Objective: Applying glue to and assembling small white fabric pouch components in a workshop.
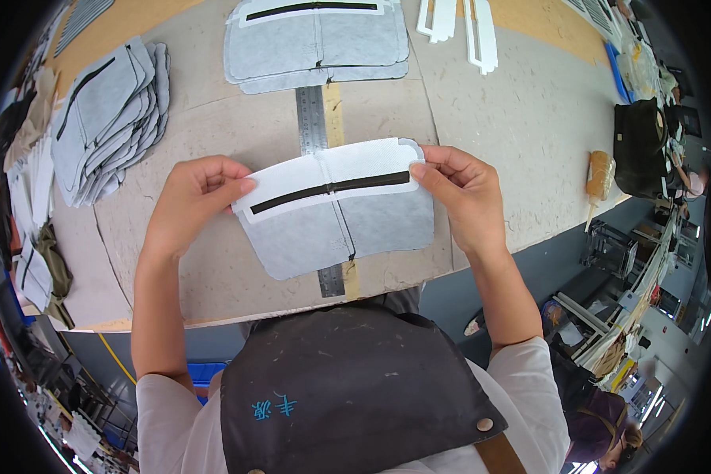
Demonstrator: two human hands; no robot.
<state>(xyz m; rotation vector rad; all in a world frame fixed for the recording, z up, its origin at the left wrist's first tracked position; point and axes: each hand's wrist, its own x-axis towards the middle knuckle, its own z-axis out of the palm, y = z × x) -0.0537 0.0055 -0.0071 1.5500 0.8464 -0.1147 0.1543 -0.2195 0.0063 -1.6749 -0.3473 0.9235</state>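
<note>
Left hand (197, 201) and right hand (468, 193) are both closed in thumb-and-finger pinches on the upper corners of a grey fabric panel (391, 221), held near the middle of the tabletop's (521, 126) near edge, over a steel ruler (311, 118). Whether its lower edge touches the surface cannot be told. It looks light and bendable, probably stiffer along the white slotted strip (292, 177) and likely to crease at the centre seam; the strip's outer ends seem the best hold, with fingers off the black slot. A stack of grey panels (107, 126) sits toward the tabletop's left edge, another pile (280, 51) toward the far edge. The widest gap for moving lies rightward, before the amber squeeze bottle (600, 175) near the right-hand edge.
</note>
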